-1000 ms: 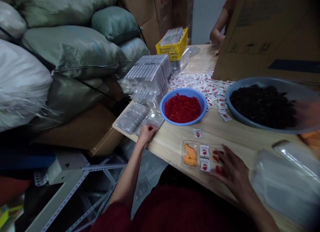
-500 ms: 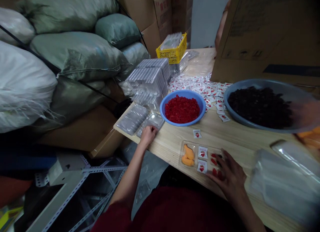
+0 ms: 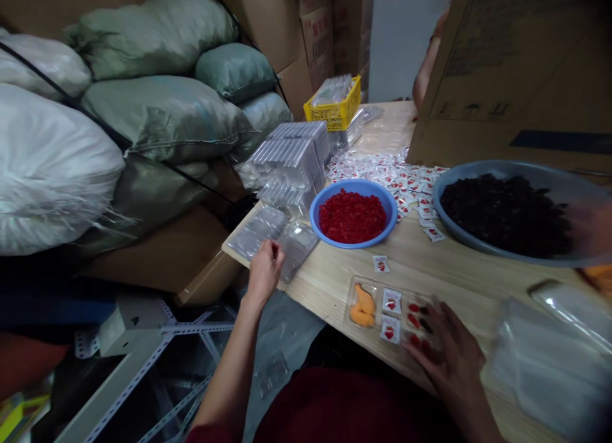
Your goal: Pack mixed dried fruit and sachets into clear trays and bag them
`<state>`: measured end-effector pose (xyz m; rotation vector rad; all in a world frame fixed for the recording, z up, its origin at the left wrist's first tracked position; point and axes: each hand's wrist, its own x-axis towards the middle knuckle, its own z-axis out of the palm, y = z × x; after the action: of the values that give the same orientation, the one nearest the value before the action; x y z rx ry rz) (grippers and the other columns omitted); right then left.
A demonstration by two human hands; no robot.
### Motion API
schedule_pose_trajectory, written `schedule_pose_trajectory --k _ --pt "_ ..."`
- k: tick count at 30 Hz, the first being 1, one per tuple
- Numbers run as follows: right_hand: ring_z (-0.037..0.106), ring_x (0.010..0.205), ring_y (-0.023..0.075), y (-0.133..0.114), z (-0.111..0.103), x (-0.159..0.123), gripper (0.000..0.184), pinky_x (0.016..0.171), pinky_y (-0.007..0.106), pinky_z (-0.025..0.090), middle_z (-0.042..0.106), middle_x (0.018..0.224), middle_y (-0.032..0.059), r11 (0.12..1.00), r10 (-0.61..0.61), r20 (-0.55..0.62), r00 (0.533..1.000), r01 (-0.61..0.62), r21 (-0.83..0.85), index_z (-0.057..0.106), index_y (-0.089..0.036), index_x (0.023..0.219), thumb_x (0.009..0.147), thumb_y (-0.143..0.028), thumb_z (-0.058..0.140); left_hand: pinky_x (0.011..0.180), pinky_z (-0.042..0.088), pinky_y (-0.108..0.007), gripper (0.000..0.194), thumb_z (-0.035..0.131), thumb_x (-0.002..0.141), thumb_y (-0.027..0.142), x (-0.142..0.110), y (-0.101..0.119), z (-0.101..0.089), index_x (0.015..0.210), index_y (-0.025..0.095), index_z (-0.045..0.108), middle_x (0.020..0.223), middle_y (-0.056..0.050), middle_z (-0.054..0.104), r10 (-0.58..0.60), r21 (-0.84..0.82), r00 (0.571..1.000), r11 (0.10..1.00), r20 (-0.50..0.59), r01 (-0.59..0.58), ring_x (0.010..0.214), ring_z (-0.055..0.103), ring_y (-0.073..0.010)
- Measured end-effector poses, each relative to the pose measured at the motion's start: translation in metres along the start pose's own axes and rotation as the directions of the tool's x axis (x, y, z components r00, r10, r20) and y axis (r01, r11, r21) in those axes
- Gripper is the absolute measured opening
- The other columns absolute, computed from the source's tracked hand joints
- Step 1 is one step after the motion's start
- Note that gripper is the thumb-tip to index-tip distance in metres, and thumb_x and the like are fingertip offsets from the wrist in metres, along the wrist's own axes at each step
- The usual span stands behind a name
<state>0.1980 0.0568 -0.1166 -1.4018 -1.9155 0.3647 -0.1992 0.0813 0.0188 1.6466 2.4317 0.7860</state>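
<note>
My left hand has its fingertips pinched together above the front of a row of clear plastic trays. What it pinches, if anything, is hidden. Beside it another clear plastic piece lies near the table edge. My right hand spans the right end of a clear compartment tray, thumb on the near side and fingers on the far side. In that tray lie orange pieces at left and two printed white sachets in the middle. Small red and dark pieces sit at right, partly covered by my fingers.
A blue bowl of red pieces stands behind the tray, near heaped sachets. One loose sachet lies nearer. A large basin of dark pieces, a cardboard box and plastic packaging are at right. Stacked trays stand behind left.
My left hand has moved left from the clear plastic piece and up off it, toward the row of trays. My right hand stays at the tray's right end. The view has shifted slightly.
</note>
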Motion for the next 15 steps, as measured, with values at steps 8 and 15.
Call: schedule_pose_trajectory --k 8,15 --pt "0.060 0.123 0.0303 -0.115 -0.021 0.032 0.046 0.109 0.055 0.042 0.066 0.130 0.0109 0.278 0.158 0.639 0.753 -0.654 0.703 0.062 -0.030 0.132 0.095 -0.055 0.058 0.064 0.041 -0.024 0.014 0.063 0.091 0.030 -0.068 0.105 -0.016 0.084 0.020 0.056 0.075 0.002 0.051 -0.029 -0.904 0.993 0.418 -0.112 -0.090 0.067 0.049 -0.0114" --pt "0.066 0.088 0.0148 -0.110 -0.019 0.044 0.035 0.083 0.030 0.051 0.071 0.093 0.0014 -0.280 0.369 0.570 0.734 -0.497 0.821 0.065 -0.028 0.117 0.085 -0.036 0.078 0.074 0.046 -0.025 0.019 0.062 0.093 0.035 -0.115 0.134 0.053 0.084 0.019 0.060 0.078 -0.001 0.058 -0.045 -0.939 0.970 0.243 0.240 0.244 0.074 0.055 -0.0126"
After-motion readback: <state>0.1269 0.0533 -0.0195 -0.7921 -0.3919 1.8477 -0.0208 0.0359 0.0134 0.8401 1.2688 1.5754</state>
